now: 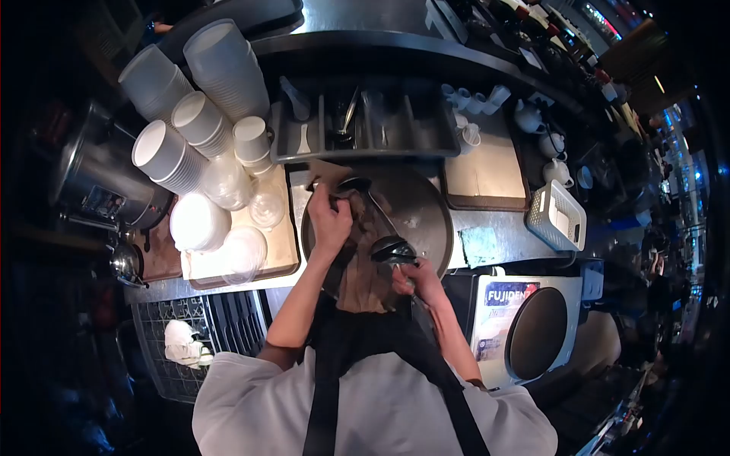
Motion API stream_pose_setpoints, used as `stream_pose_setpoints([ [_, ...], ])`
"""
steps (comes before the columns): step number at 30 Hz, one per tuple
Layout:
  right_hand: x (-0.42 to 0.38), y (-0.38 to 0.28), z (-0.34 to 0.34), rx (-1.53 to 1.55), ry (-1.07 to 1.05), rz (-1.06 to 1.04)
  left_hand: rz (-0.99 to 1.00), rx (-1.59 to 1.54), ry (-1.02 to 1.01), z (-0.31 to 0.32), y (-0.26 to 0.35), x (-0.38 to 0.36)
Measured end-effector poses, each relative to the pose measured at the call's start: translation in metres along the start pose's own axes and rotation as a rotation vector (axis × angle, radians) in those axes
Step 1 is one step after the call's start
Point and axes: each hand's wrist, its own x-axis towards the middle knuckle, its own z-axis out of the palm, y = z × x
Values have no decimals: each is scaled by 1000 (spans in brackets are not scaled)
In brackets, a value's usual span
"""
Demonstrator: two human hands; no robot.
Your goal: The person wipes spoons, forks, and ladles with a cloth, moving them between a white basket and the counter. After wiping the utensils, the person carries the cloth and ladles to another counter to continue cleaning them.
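My left hand (331, 220) is closed on a brown cloth or paper (361, 277) that hangs down over the near part of a round dark tray (433, 209). A dark ladle bowl (353, 185) lies just beyond its fingers. In my right hand (412, 278), closed fingers hold dark, shiny ladles (393, 249) above the tray, with a thin metal handle running up toward the left hand. How many ladles there are is hard to make out.
Stacked white cups (167, 156) and clear lids stand at the left. Behind the round tray is a divided grey cutlery bin (365, 152). To the right are a brown tray (487, 178), a white basket (557, 216) and teapots (528, 115). A crate (163, 380) sits lower left.
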Motion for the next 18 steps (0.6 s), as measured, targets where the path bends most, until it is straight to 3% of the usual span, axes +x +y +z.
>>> stream_pose_setpoints([
  [1, -2, -3, -5, 7, 4, 13, -13, 7, -4, -1, -9, -6],
  [3, -4, -25, -2, -414, 120, -21, 103, 288, -52, -5, -13, -8],
  [4, -7, -39, 4, -460, 170, -7, 65, 170, -189, -14, -7, -5],
  [5, -7, -43, -6, -580, 162, -12, 60, 170, -199, -22, -1, -4],
  [8, -17, -74, -1, -967, 58, 30, 81, 180, -698, -36, 11, 4],
  [9, -15, -74, -3, -1150, -44, -161, 71, 180, -705, -34, 4, 5],
  [11, -18, -83, 3, -1363, -181, -55, 191, 326, -923, -24, -13, 5],
  [12, -20, -74, -2, -1364, -180, -50, 231, 330, -902, -18, -19, 2],
  [13, -22, -58, -12, -1102, -181, -79, 231, 327, -900, -17, -26, 0],
  [15, -29, -37, -27, -683, -117, -51, 239, 490, -707, -18, -31, 0],
  [16, -28, -25, -29, -782, -68, -365, 235, 487, -695, -18, -32, 1],
  [18, -23, 19, -72, 243, -367, -141, 299, 308, -282, -26, -25, 2],
])
